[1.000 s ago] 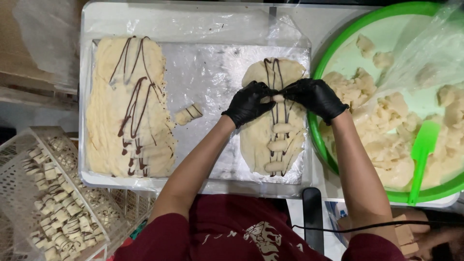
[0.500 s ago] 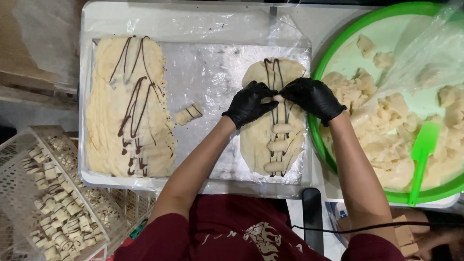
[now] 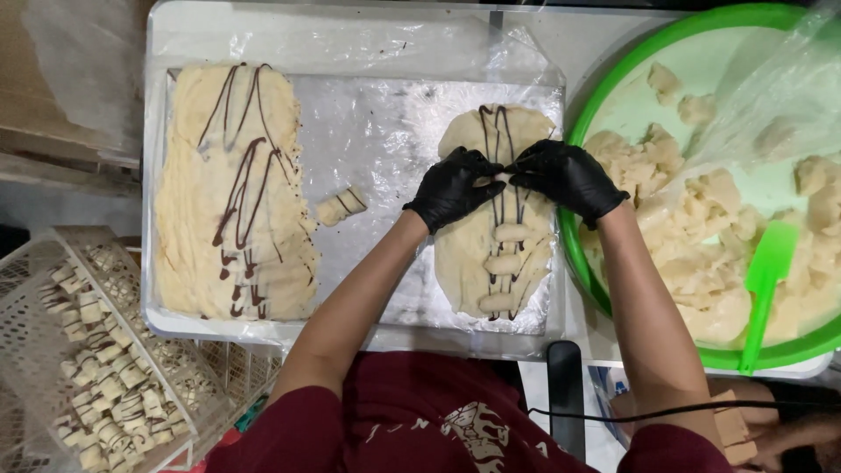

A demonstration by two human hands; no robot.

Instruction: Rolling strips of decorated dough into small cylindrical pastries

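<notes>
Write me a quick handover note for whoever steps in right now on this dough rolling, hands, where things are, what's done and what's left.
Left hand and right hand, both in black gloves, pinch a small dough piece between fingertips over the right dough sheet.
That sheet, striped with chocolate, lies on the plastic-lined tray; three rolled pieces sit on its lower half.
Done: those rolls, plus many finished ones in the white basket at lower left.
Left: the upper part of this sheet, the untouched left dough sheet, and one loose roll between them.
Green basin at right holds dough lumps and a green spatula.
</notes>
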